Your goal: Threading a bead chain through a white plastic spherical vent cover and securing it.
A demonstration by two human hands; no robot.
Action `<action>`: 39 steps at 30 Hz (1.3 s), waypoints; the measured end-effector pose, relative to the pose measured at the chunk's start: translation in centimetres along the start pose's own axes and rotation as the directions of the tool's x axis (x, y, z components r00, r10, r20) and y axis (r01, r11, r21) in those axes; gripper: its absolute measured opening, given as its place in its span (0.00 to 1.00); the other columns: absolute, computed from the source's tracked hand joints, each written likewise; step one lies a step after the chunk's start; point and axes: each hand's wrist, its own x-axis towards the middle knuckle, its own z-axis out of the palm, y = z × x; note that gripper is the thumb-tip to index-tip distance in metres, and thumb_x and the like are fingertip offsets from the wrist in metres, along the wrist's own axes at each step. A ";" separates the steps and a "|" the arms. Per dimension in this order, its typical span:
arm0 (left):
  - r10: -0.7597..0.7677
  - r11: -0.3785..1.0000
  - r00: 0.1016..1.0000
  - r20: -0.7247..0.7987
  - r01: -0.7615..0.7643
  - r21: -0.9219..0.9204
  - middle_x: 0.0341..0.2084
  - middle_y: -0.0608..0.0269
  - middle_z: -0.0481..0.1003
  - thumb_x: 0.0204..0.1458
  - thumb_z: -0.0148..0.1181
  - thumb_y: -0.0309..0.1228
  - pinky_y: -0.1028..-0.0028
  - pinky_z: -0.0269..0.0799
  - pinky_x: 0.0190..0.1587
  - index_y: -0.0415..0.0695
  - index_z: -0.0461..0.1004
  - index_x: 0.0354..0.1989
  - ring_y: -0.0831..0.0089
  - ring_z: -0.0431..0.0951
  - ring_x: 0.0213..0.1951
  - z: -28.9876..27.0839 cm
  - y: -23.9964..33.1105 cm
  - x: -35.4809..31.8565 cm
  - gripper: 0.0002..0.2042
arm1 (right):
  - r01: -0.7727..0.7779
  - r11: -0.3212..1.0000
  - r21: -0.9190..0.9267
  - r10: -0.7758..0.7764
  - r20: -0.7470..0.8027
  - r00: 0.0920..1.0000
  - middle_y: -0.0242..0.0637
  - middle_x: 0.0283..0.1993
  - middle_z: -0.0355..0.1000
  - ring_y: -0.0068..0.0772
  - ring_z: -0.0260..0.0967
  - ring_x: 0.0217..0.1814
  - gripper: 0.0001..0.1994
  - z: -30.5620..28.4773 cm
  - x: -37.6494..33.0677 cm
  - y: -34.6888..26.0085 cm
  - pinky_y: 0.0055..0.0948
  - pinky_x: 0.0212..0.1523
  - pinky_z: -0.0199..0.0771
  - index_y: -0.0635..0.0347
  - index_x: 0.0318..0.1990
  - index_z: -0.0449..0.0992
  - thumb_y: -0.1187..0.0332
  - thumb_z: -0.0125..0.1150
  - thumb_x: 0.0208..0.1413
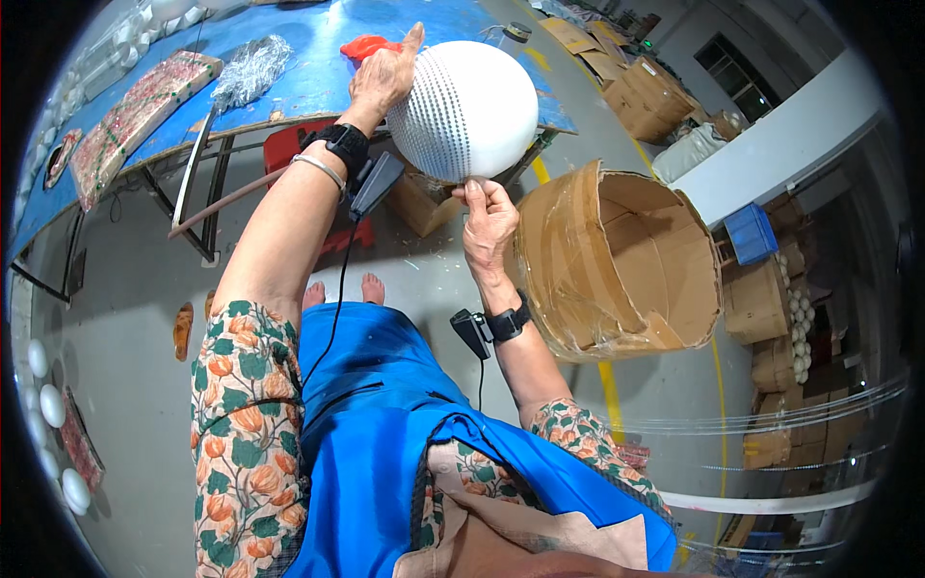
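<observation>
A large white ball [491,101] stands out in front of me at the edge of the blue table. Rows of small silver dots [438,120] cover its left part; the right part is plain white. My left hand [383,79] is against the ball's upper left side, gripping it, with one finger pointing up along the surface. At the ball's lower edge my right hand [488,226] is closed in a pinch, where the outermost dotted row meets the fingertips. Whatever it pinches is too small to make out. What supports the ball from below is hidden.
On the blue table [313,48] lie a red thing [369,46], a silver tinsel bundle [252,72] and a long patterned box [145,116]. A big open carton [578,270] stands close to my right hand. White balls [52,405] sit at far left; cartons [647,96] are stacked behind.
</observation>
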 end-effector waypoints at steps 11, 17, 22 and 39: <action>0.005 1.000 1.000 -0.018 -0.005 -0.020 0.32 0.35 0.72 0.46 0.27 0.66 0.54 0.62 0.45 0.34 0.75 0.29 0.45 0.71 0.41 0.1 0.3 -0.4 0.42 | -0.018 0.999 -0.027 0.018 -0.020 1.000 0.31 0.22 0.71 0.12 0.62 0.22 0.07 -0.1 0.0 0.0 0.13 0.25 0.60 0.64 0.27 0.71 0.70 0.53 0.53; -0.004 1.000 0.999 -0.046 0.004 -0.001 0.30 0.35 0.72 0.47 0.28 0.66 0.54 0.63 0.43 0.34 0.75 0.28 0.44 0.72 0.39 0.1 0.5 -0.5 0.41 | 0.004 1.000 -0.021 -0.005 -0.064 0.998 0.30 0.21 0.71 0.10 0.60 0.20 0.07 0.2 0.0 -0.1 0.12 0.23 0.58 0.64 0.27 0.70 0.70 0.53 0.52; 0.014 1.000 1.000 -0.024 -0.014 0.002 0.31 0.34 0.72 0.47 0.27 0.65 0.54 0.63 0.44 0.32 0.74 0.28 0.44 0.72 0.40 0.2 0.1 -0.3 0.42 | -0.020 1.000 0.010 0.021 -0.049 0.999 0.31 0.21 0.71 0.11 0.60 0.21 0.07 0.1 0.1 -0.1 0.12 0.24 0.59 0.64 0.27 0.70 0.70 0.53 0.52; -0.016 1.000 0.999 0.047 0.016 0.000 0.31 0.33 0.71 0.48 0.25 0.65 0.56 0.61 0.46 0.32 0.74 0.26 0.44 0.70 0.42 -0.7 0.8 -0.5 0.42 | -0.022 0.998 -0.061 0.022 0.006 1.000 0.33 0.18 0.70 0.16 0.63 0.19 0.17 -1.2 1.0 1.7 0.17 0.23 0.63 0.63 0.18 0.69 0.60 0.58 0.51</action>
